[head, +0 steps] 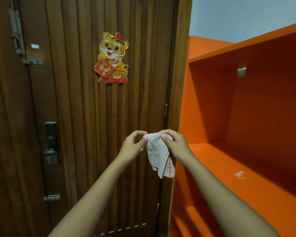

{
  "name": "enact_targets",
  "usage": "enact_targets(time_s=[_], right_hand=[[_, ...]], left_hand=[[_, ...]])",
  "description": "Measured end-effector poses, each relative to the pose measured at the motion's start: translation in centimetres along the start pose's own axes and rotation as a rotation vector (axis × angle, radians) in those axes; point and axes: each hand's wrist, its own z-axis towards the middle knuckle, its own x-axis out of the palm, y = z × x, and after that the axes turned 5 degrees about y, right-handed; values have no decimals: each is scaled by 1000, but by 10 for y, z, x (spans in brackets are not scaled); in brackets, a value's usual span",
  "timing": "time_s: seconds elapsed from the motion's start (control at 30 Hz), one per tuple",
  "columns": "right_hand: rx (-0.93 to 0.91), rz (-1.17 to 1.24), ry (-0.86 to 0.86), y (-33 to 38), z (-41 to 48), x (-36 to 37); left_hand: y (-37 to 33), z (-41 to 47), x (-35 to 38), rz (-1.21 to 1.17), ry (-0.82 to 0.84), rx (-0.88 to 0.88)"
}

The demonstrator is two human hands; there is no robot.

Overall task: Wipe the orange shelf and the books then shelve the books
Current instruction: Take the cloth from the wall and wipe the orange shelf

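Observation:
A white cloth with thin red checks (pixel 158 154) hangs in front of me, pinched at its top edge by both hands. My left hand (pixel 132 146) grips its left corner and my right hand (pixel 175 144) grips the right corner. The orange shelf (pixel 246 159) stands to the right, its open compartment bare, with a pale smudge (pixel 240 175) on the board. No books are in view.
A brown slatted wooden door (pixel 75 117) fills the left, with a tiger sticker (pixel 112 58), a dark lock and handle (pixel 50 142) and bolts. A small white fitting (pixel 241 72) sits on the shelf's back wall. A lower orange shelf level (pixel 195 219) shows below.

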Motion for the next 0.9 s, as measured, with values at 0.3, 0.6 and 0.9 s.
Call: enact_targets(time_s=[0.3,0.6,0.9], right_hand=[[-88,49,-21,-17,49,-6],[-82,-41,-169,-24,78,-61],[7,-207,-471,-31,74,-93]], left_hand=[[5,43,4,81,67,76],[11,106,49,-95,75,316],[21,168,96,-330,311,483]])
